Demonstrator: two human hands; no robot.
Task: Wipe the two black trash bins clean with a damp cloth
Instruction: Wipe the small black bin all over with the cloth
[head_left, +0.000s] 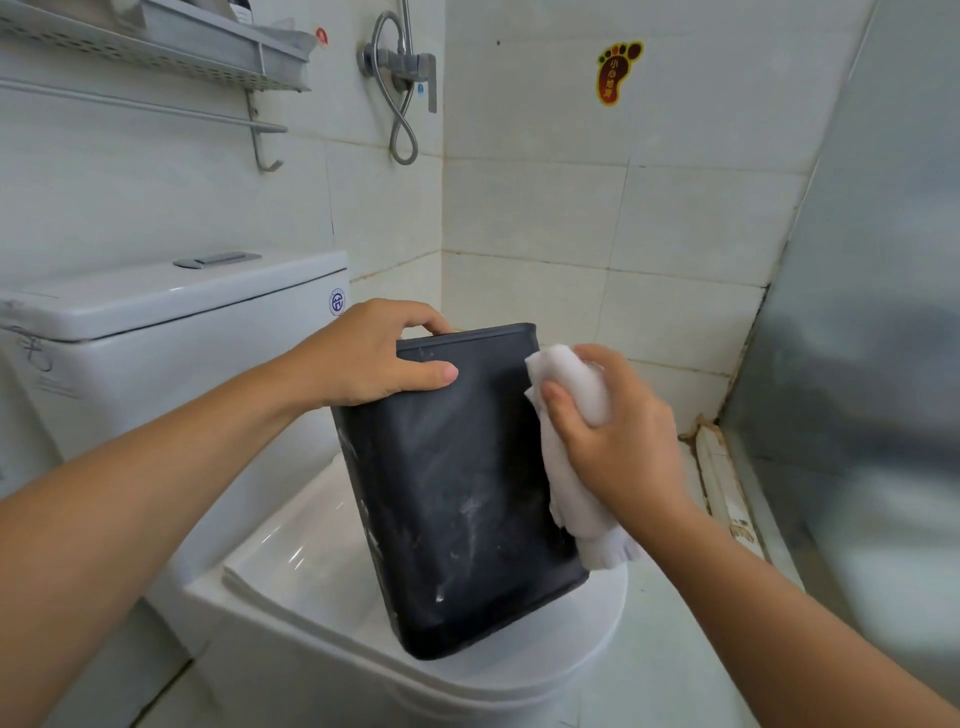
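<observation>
- A pierced metal shelf (156, 47) is fixed high on the left wall, with a thin towel rail (145, 109) and a hook below it
- The toilet tank (171, 332) is glossy white ceramic, boxy, with a flat chrome flush button on its lid
- The left hand (374, 353) grips the top left corner of the trash bin: its fingers (423, 317) curl over the rim, and the thumb lies flat across the near face
- A chrome shower mixer with a looped hose (400, 78) hangs on the wall above the hand
- The trash bin (457, 493) is black plastic, a tall box with rounded corners, matte, streaked with pale smears and specks; it stands tilted on one bottom edge on the closed toilet lid (311, 566), which is smooth, white and shiny
- Only one bin is in view
- The cloth (571, 457) is white and soft, bunched at the top and hanging down in a crumpled tail along the right side of the bin
- The right hand (618, 431) holds the cloth bunched against the bin's upper right edge, fingers wrapped round it and the thumb pressed on its near side
- A foot-shaped red and yellow sticker (615, 70) sits on the pale wall tiles
- A frosted glass panel (872, 312) fills the far right
</observation>
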